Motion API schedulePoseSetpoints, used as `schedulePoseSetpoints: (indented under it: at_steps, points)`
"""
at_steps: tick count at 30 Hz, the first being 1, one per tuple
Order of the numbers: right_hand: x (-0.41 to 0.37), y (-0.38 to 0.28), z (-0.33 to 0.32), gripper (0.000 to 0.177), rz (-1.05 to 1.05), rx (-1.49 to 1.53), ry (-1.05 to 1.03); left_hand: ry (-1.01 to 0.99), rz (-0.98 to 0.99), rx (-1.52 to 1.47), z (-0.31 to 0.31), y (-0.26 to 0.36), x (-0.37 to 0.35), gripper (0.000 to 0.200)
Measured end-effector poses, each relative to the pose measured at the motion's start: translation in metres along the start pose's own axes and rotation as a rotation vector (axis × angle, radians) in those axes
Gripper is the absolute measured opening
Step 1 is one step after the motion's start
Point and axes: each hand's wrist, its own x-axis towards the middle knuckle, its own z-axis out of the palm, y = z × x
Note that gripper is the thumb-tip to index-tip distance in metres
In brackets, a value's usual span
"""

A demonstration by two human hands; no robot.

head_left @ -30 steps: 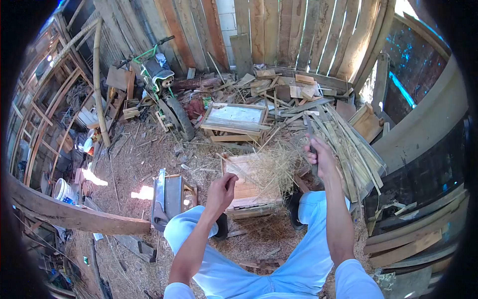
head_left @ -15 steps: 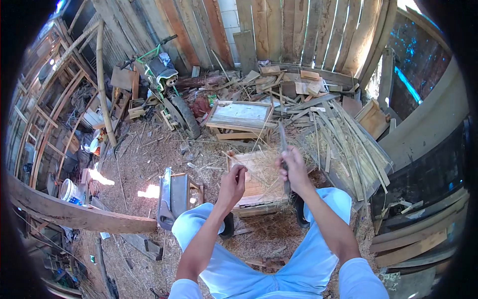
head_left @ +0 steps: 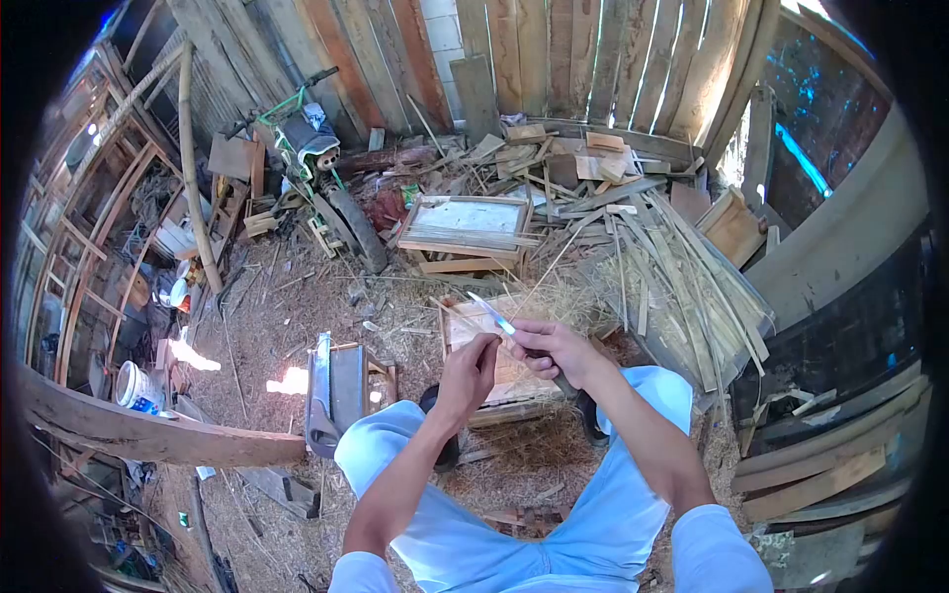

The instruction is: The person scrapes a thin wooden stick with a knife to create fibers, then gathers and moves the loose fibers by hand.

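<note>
My right hand [head_left: 561, 354] is wrapped round the dark handle of a knife [head_left: 492, 314], whose bright blade points up and left. Close beside it, the fingers of my left hand [head_left: 467, 378] are pinched near the blade. A thin wooden strip [head_left: 550, 269] slants up and right from between the hands; its lower end is hidden by the fingers. Beneath both hands, between my feet, sits a shallow wooden box [head_left: 514, 392] with straw-like shavings [head_left: 559, 308] at its far right side.
A handsaw [head_left: 320, 400] rests on a small stand [head_left: 346, 385] at my left knee. Ahead are a framed panel [head_left: 465, 219] bearing thin strips and a green motorbike [head_left: 331, 188]. Long wood strips [head_left: 692, 287] are piled at right. A beam [head_left: 158, 435] crosses the left side.
My right hand has brought the knife down and left, from upright to slanting beside my left hand. My left hand stays pinched, and the thin strip now leans farther right.
</note>
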Motion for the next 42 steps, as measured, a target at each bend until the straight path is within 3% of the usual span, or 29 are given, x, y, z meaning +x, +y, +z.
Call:
schedulePoseSetpoints:
  at_steps: [4,8,13,17,20,23,31,35,40,42]
  points:
    - [-0.003,-0.012,-0.010,0.034,-0.047,-0.031,0.146,0.017,0.050,0.013,0.000,0.001,-0.002,0.007]
    - [-0.011,-0.032,-0.032,0.034,-0.207,0.071,0.097,-0.004,0.063,0.003,-0.006,-0.003,-0.011,0.007]
    - [-0.007,-0.002,-0.005,0.036,-0.029,-0.025,-0.001,-0.051,-0.084,-0.075,-0.005,0.005,-0.007,0.007]
    - [-0.001,0.002,-0.004,0.038,-0.041,-0.014,-0.115,-0.046,-0.018,-0.064,-0.002,0.002,-0.011,0.007]
    - [-0.006,-0.009,-0.009,0.030,-0.080,-0.050,-0.035,0.017,0.049,-0.115,-0.001,-0.001,-0.012,0.007]
    - [-0.010,-0.029,-0.031,0.030,-0.187,0.039,0.027,-0.084,-0.018,-0.061,-0.009,0.003,-0.014,0.007]
    - [-0.004,0.001,-0.001,0.034,-0.005,-0.076,-0.079,-0.100,-0.046,-0.097,-0.006,0.010,-0.015,0.009]
    - [-0.010,-0.019,-0.009,0.033,-0.074,-0.052,0.033,-0.130,-0.095,-0.111,-0.009,0.010,-0.014,0.010]
    - [-0.015,-0.029,-0.023,0.032,-0.074,-0.080,0.024,-0.200,-0.134,-0.097,-0.011,0.013,-0.014,0.011]
    - [-0.020,-0.042,-0.040,0.029,-0.203,0.000,0.083,-0.195,-0.122,-0.121,-0.013,0.010,-0.017,0.011]
